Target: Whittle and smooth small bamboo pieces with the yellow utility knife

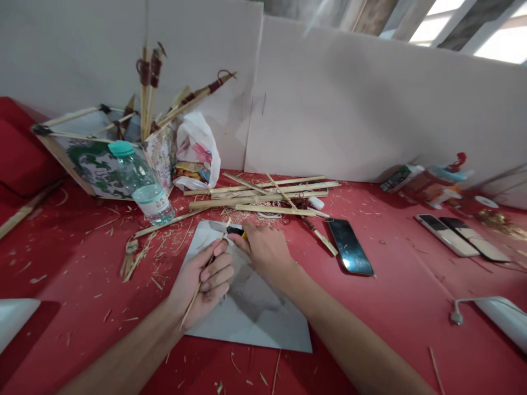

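Head view: left hand (pixel 208 278) grips stick (pixel 191 305); bottle label (pixel 153 205) illegible.

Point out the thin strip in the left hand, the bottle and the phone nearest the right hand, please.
Thin strip (pixel 191 305): head view, its lower length.
Bottle (pixel 151 202): head view, its label.
Phone (pixel 351 248): head view, its screen.

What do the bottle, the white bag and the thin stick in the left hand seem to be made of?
Bottle: probably clear, glossy plastic; you see through it. White bag: likely thin, slightly shiny plastic, judging by its soft folds. Thin stick: bamboo or wood, going by its pale tan colour; seemingly matte.
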`<action>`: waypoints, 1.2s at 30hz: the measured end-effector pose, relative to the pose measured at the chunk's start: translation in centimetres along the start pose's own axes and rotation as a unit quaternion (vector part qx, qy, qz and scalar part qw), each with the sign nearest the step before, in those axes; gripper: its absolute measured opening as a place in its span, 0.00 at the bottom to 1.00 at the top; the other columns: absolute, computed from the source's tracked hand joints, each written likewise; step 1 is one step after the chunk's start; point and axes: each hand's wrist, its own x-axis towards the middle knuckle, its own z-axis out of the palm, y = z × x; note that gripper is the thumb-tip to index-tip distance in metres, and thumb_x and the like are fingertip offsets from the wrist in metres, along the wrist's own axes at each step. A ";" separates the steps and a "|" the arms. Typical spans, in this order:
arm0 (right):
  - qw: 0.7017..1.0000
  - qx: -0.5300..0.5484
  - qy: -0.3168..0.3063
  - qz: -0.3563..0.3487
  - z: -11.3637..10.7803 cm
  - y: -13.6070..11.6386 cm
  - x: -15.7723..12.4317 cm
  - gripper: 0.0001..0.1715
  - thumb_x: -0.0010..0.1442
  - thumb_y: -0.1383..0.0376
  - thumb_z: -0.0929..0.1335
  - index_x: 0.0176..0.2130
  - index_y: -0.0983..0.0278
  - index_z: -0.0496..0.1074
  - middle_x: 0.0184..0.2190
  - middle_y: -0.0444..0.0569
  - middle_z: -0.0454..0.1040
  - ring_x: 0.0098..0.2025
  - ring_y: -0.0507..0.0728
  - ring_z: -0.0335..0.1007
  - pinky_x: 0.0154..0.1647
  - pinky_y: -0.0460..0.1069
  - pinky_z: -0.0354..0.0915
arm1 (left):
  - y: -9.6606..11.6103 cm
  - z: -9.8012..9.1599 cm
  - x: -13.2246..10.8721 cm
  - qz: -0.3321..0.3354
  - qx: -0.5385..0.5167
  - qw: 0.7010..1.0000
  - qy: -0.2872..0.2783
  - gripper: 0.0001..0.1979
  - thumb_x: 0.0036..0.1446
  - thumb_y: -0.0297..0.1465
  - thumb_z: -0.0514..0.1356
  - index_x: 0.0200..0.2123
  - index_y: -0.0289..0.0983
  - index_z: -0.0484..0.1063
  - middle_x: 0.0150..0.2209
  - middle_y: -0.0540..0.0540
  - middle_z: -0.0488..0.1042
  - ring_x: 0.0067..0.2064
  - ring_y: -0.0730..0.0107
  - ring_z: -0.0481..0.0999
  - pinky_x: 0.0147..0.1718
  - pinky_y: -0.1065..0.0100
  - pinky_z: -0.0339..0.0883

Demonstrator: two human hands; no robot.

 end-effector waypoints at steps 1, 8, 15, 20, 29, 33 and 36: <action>1.000 0.013 0.000 0.003 0.1 0.0 0.1 0.41 0.70 0.40 0.46 0.46 0.64 0.71 0.33 0.55 0.79 0.32 0.60 0.74 0.31 0.49 0.57 | 0.0 -0.1 0.1 0.007 0.004 1.000 0.002 0.12 0.64 0.36 0.59 0.30 0.40 0.60 0.16 0.60 0.47 0.16 0.79 0.38 0.11 0.78 0.40; 0.867 0.469 -0.165 -0.027 1.2 1.3 0.8 0.35 0.67 0.36 0.52 0.26 0.60 0.58 0.20 0.39 0.56 0.21 0.50 0.51 0.23 0.46 0.50 | -2.2 -1.5 1.9 0.172 0.280 0.932 0.153 0.22 0.60 0.48 0.61 0.26 0.38 0.60 0.16 0.59 0.55 0.15 0.82 0.49 0.13 0.78 0.46; 0.877 0.452 -0.158 -0.038 0.0 1.8 0.7 0.32 0.67 0.39 0.58 0.26 0.61 0.58 0.21 0.39 0.57 0.24 0.49 0.53 0.25 0.46 0.50 | -2.2 -1.9 1.8 0.173 0.325 0.915 0.162 0.22 0.61 0.50 0.58 0.29 0.38 0.62 0.17 0.59 0.54 0.17 0.81 0.49 0.15 0.77 0.44; 0.958 0.261 -0.071 -0.089 -2.2 1.5 0.2 0.31 0.70 0.45 0.58 0.25 0.63 0.62 0.22 0.41 0.62 0.24 0.50 0.54 0.26 0.48 0.46 | -2.2 -1.7 1.2 0.207 0.389 0.880 0.175 0.21 0.64 0.49 0.56 0.29 0.37 0.64 0.18 0.56 0.56 0.20 0.80 0.54 0.18 0.77 0.49; 0.983 0.163 -0.026 -0.081 -3.1 1.1 -0.2 0.29 0.69 0.45 0.61 0.27 0.63 0.65 0.22 0.42 0.66 0.23 0.49 0.54 0.25 0.48 0.42 | -1.5 -1.4 1.8 0.139 0.167 0.966 0.137 0.17 0.58 0.43 0.64 0.29 0.38 0.64 0.16 0.58 0.55 0.15 0.82 0.48 0.12 0.78 0.46; 0.982 0.167 -0.040 -0.083 -2.6 1.3 -0.2 0.29 0.69 0.45 0.61 0.27 0.63 0.66 0.22 0.42 0.67 0.23 0.49 0.53 0.25 0.48 0.42 | -1.4 -1.2 1.4 0.120 0.105 0.983 0.096 0.13 0.62 0.39 0.61 0.30 0.37 0.66 0.16 0.58 0.54 0.15 0.82 0.47 0.12 0.79 0.46; 0.983 0.163 -0.044 -0.079 -2.1 1.3 -0.3 0.28 0.69 0.45 0.61 0.28 0.63 0.67 0.22 0.42 0.67 0.23 0.49 0.54 0.25 0.48 0.42 | -1.4 -0.9 0.9 0.096 0.075 0.990 0.076 0.14 0.65 0.39 0.57 0.30 0.37 0.66 0.16 0.58 0.54 0.15 0.82 0.46 0.13 0.78 0.46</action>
